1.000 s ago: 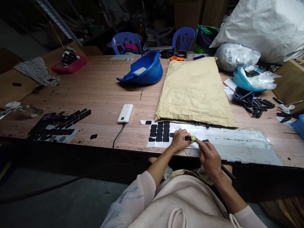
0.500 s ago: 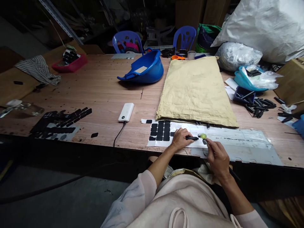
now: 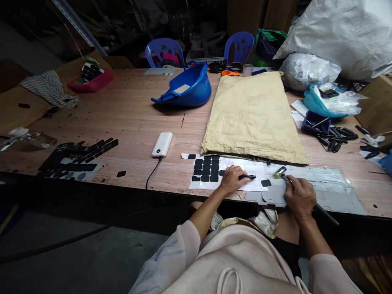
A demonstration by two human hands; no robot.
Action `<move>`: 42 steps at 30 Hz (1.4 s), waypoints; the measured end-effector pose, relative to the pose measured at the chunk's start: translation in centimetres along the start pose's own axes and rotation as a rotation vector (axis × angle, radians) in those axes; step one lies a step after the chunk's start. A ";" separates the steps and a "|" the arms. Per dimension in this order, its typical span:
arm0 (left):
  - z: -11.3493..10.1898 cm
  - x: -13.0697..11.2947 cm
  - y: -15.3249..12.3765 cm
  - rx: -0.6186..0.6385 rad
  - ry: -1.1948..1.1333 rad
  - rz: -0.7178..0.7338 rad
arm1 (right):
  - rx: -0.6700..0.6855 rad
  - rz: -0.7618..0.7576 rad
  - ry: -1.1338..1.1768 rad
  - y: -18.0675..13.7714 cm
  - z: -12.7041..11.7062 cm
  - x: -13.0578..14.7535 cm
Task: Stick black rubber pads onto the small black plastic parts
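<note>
My left hand [image 3: 231, 179] rests on a white sheet [image 3: 254, 166], its fingers closed round a slim black pen-like piece [image 3: 247, 177] that points right. In my right hand [image 3: 300, 197] is a small hammer [image 3: 280, 172] with a yellow-green and silvery head. Its dark handle sticks out behind the wrist, past the table edge. The hammer head is over the grey plate, apart from the black piece. Between the hands lies a loose black rounded patch [image 3: 266, 183]. Rows of black rounded patches [image 3: 206, 169] cover the sheet's left part.
Behind the sheet lies a large tan sack [image 3: 249, 114]. A white power bank [image 3: 163, 144] with a cable and a blue basin [image 3: 192, 87] are to the left. Several black parts [image 3: 337, 136] lie at right near a small dark-blue box [image 3: 315, 121]. A grey plate [image 3: 324, 190] runs along the front edge.
My right hand has moved right with the hammer, away from the black piece, uncovering the loose patch. My left hand has stayed nearly in place.
</note>
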State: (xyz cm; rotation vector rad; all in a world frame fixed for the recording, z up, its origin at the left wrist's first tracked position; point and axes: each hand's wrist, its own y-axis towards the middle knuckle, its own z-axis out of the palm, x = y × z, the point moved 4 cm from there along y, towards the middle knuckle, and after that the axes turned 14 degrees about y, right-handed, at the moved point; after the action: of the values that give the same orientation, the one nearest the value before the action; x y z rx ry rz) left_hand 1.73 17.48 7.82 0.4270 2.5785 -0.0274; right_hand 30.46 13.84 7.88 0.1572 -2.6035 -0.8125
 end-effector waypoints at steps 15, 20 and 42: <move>3.0 -1.2 -13.3 0.226 -0.095 -0.012 | 0.026 0.060 0.000 0.0 0.0 0.6; 5.3 0.8 -14.1 0.572 0.214 -0.365 | -0.004 0.026 -0.014 0.0 0.0 0.7; -6.9 3.6 5.5 0.018 0.295 -0.405 | -0.033 -0.041 -0.045 -0.2 -0.1 0.9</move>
State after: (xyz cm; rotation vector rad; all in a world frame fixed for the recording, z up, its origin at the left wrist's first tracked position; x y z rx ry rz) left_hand -2.94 24.43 12.34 -0.1010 2.9158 -0.1392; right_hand 29.67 13.44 8.23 0.1858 -2.6350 -0.8817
